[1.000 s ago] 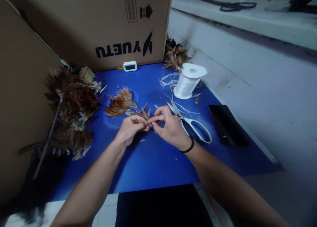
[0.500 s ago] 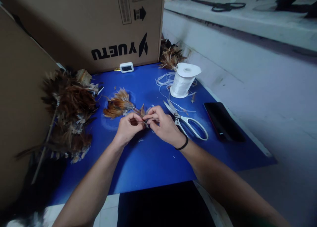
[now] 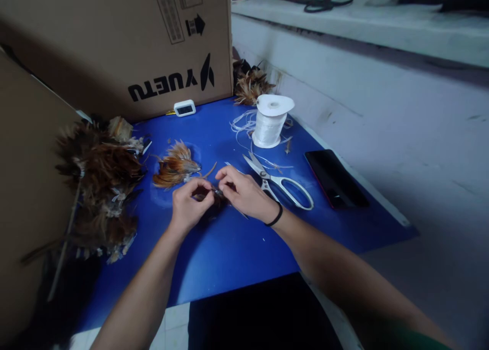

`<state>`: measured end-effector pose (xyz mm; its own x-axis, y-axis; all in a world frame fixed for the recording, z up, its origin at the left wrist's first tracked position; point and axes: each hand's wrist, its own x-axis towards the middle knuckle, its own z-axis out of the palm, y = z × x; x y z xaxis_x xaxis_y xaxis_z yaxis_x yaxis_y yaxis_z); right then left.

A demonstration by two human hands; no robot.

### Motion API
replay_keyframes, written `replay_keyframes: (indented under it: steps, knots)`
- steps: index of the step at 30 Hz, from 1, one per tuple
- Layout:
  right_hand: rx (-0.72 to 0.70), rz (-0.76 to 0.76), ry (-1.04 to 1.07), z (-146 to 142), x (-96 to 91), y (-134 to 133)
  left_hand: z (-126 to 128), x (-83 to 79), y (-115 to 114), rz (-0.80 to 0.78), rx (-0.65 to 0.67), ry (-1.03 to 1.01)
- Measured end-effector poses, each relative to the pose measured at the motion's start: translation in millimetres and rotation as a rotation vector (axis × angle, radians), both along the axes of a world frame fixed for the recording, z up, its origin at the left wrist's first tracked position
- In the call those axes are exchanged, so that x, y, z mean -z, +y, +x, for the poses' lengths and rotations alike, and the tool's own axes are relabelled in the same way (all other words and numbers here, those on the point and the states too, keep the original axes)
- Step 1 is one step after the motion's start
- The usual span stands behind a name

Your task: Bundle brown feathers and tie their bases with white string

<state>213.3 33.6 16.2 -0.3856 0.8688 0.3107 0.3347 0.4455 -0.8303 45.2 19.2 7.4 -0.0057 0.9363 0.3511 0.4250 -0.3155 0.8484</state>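
Note:
Over the blue tabletop, my left hand [image 3: 191, 201] is closed in a pinch, gripping a small dark feather [image 3: 217, 191] by its end. My right hand [image 3: 244, 193] curls close beside it, thumb and fingers drawn together at the same feather; its grip is partly hidden. More dark feather shows below the hands, in shadow. Just beyond my left hand lies a fanned bunch of orange-brown feathers [image 3: 176, 165], with a single loose feather [image 3: 210, 170] near its base. White-handled scissors [image 3: 282, 183] lie open to the right of my right hand.
A white ribbon spool [image 3: 270, 126] stands behind the scissors, loose ribbon around it. A black phone [image 3: 336, 178] lies at right. Brown feather bundles [image 3: 107, 166] are heaped at left. A cardboard box [image 3: 95, 49] and a small white digital display [image 3: 185, 108] stand at the back.
The view has turned slightly, so things sit further left. My right fingers have shifted up and a little apart from my left. The feather between my hands has turned, more of it below them.

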Motion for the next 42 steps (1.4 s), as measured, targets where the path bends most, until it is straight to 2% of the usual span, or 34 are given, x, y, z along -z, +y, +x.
replay_keyframes:
  steps: [5, 12, 16, 18, 25, 30, 42]
  knots:
    - [-0.046, -0.147, 0.132, -1.6, 4.0, 3.3, 2.8, -1.4, -3.4, 0.041, -0.006, 0.039]
    - [-0.054, -0.525, 0.403, -6.4, 2.7, 4.2, 5.2, -3.9, -6.5, 0.089, -0.01, 0.04]
    - [-0.087, -0.597, 0.463, -5.3, 0.2, 3.2, 5.4, -2.8, -4.7, 0.063, -0.021, -0.032]
    - [-0.087, -0.571, 0.442, -4.4, -0.1, 3.7, 5.6, -1.5, -3.3, 0.026, -0.015, -0.09]
    - [-0.078, -0.345, 0.369, -3.2, 2.9, 5.9, 6.1, -1.3, -2.0, -0.043, 0.01, -0.2]
    - [-0.103, -0.201, 0.328, -1.0, 5.2, 5.8, 6.1, -3.2, -1.8, -0.049, 0.013, -0.195]
    - [-0.028, 0.185, 0.11, -1.4, -1.3, -2.0, 6.3, -2.5, -2.0, -0.081, 0.015, -0.256]
